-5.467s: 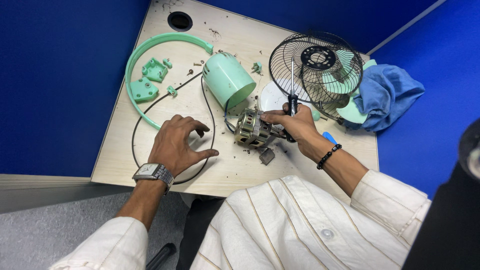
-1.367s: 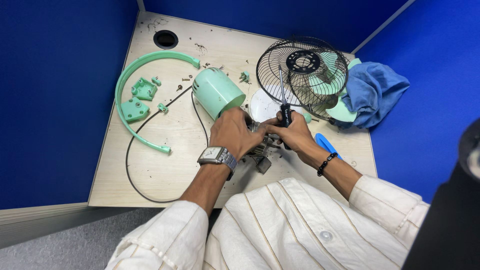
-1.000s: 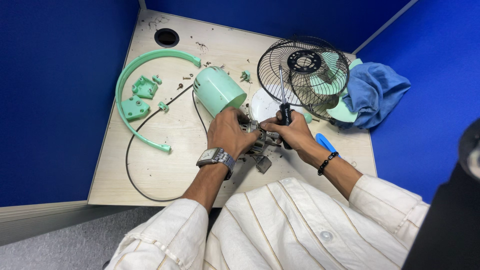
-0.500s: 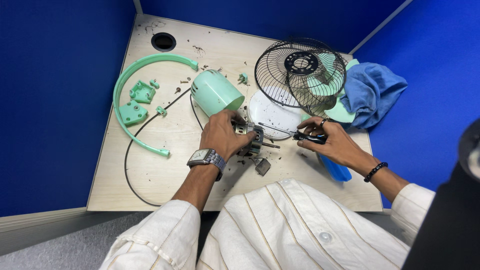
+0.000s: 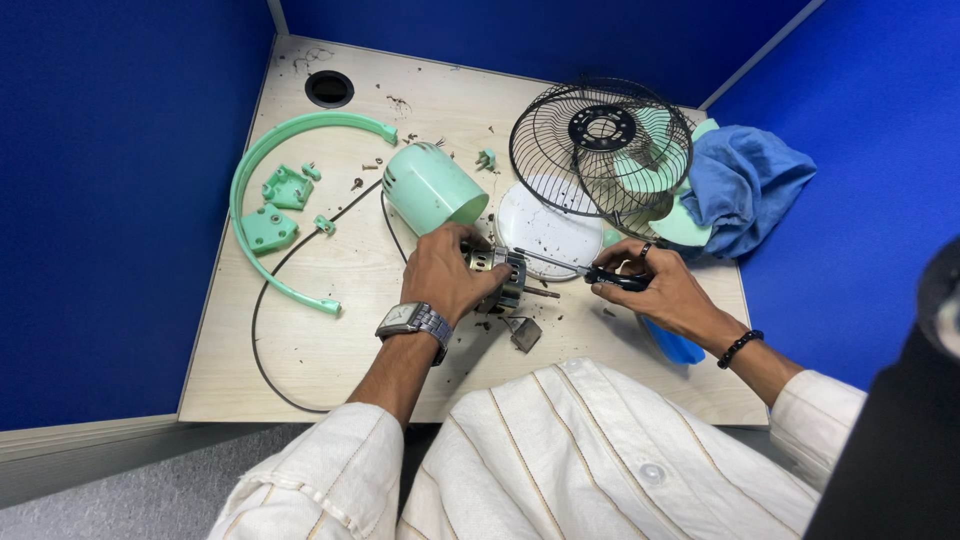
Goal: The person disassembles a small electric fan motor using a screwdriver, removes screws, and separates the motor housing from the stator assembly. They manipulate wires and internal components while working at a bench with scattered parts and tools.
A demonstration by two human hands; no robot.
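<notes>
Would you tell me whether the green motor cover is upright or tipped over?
Tipped: the green motor cover lies on its side on the table, open end facing right.

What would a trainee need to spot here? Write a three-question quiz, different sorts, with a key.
1. True or false: the left hand rests flat on the bare desk.
2. What does the right hand hold? A) blue cloth B) screwdriver C) wire grille
3. Fill in: the screwdriver tip points toward the ____.

Key:
1. False; it grips the fan motor.
2. B; the blue cloth and wire grille lie beyond it, untouched.
3. Fan motor, which sits just in front of the mint green housing.
</notes>
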